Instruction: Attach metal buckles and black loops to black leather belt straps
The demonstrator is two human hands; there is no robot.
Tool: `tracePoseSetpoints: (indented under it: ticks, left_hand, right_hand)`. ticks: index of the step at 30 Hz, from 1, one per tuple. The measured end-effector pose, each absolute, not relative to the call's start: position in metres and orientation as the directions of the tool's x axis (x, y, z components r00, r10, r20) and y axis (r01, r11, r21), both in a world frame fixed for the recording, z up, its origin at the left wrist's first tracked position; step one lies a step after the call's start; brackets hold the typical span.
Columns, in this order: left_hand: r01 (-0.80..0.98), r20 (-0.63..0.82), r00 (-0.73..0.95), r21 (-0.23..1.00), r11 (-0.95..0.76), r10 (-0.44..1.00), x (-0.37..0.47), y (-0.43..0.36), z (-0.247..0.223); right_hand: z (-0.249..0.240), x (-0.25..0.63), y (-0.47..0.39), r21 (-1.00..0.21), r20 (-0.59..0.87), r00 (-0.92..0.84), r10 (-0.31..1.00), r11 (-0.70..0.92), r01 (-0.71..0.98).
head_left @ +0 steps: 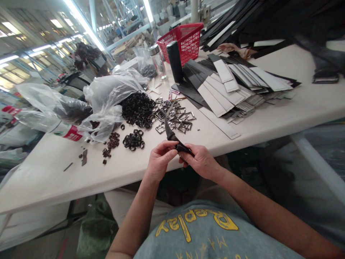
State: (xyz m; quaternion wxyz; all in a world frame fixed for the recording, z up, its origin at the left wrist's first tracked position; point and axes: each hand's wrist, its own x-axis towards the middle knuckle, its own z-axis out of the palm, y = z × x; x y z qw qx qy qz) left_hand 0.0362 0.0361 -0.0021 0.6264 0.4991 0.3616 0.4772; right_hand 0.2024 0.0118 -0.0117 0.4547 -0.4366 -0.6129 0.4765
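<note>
Near the table's front edge, my right hand (201,158) is closed round a dark strap (172,136), whose narrow part reaches up over the metal buckles (178,115). My left hand (161,158) pinches the strap's folded end from the other side, fingertips almost meeting those of my right hand. What lies between the fingers is partly hidden. Left of the buckles sit a large heap of black loops (138,109) and a smaller cluster of black loops (133,140). Small brown loops (111,142) lie farther left.
Black and white strips (215,95) are stacked on the right of the table (269,126). A red basket (188,39), a black cylinder (175,61) and a glass jar (159,61) stand behind. Plastic bags (110,90) and a bottle (40,120) lie at the left.
</note>
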Motion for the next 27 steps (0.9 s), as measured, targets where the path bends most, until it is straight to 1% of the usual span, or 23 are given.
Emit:
tracePoseSetpoints:
  ticks: [3, 6, 9, 11, 13, 15, 17, 18, 20, 22, 23, 25, 27]
  left_hand:
    - [-0.195, 0.101, 0.301, 0.98, -0.043, 0.948, 0.035, 0.038, -0.002]
    - [-0.086, 0.184, 0.282, 0.982, -0.167, 0.941, 0.035, 0.039, 0.003]
    - [0.038, 0.185, 0.291, 0.978, -0.204, 0.939, 0.037, 0.039, 0.01]
    - [0.086, 0.157, 0.323, 0.977, -0.194, 0.933, 0.037, 0.04, 0.013]
    - [0.107, 0.127, 0.36, 0.979, -0.176, 0.924, 0.039, 0.04, 0.013]
    - [0.085, 0.102, 0.384, 0.986, -0.145, 0.918, 0.04, 0.04, 0.011]
    - [0.076, 0.11, 0.366, 0.986, -0.147, 0.924, 0.042, 0.038, 0.007]
    - [0.1, 0.135, 0.343, 0.979, -0.179, 0.93, 0.043, 0.037, 0.005]
    - [0.206, 0.208, 0.302, 0.939, -0.276, 0.931, 0.044, 0.034, 0.003]
    - [0.302, 0.259, 0.307, 0.886, -0.352, 0.916, 0.044, 0.03, 0.001]
    - [0.326, 0.262, 0.319, 0.872, -0.365, 0.911, 0.044, 0.028, 0.001]
    - [0.32, 0.241, 0.318, 0.883, -0.343, 0.917, 0.042, 0.025, -0.001]
    - [0.243, 0.188, 0.287, 0.934, -0.261, 0.939, 0.042, 0.023, -0.003]
  right_hand:
    - [-0.012, 0.204, 0.013, -0.976, 0.147, -0.213, 0.966, 0.177, 0.128]
    - [-0.014, 0.205, 0.013, -0.962, 0.166, -0.213, 0.963, 0.206, 0.178]
    - [-0.017, 0.206, 0.012, -0.935, 0.199, -0.216, 0.956, 0.251, 0.25]
    - [-0.018, 0.206, 0.011, -0.934, 0.193, -0.227, 0.954, 0.25, 0.257]
    - [-0.017, 0.206, 0.011, -0.957, 0.156, -0.236, 0.959, 0.205, 0.203]
    - [-0.015, 0.207, 0.011, -0.983, 0.119, -0.26, 0.958, 0.151, 0.107]
    - [-0.012, 0.209, 0.011, -0.992, 0.105, -0.3, 0.948, 0.12, 0.031]
    - [-0.011, 0.21, 0.011, -0.993, 0.107, -0.314, 0.943, 0.119, 0.019]
    - [-0.01, 0.211, 0.011, -0.993, 0.11, -0.316, 0.942, 0.119, 0.007]
    - [-0.011, 0.211, 0.01, -0.995, 0.097, -0.272, 0.957, 0.095, -0.019]
    - [-0.013, 0.21, 0.01, -0.996, 0.084, -0.248, 0.965, 0.075, -0.047]
    - [-0.015, 0.207, 0.009, -0.995, 0.06, -0.202, 0.977, 0.042, -0.091]
    - [-0.017, 0.205, 0.007, -0.995, 0.06, -0.176, 0.983, 0.044, -0.093]
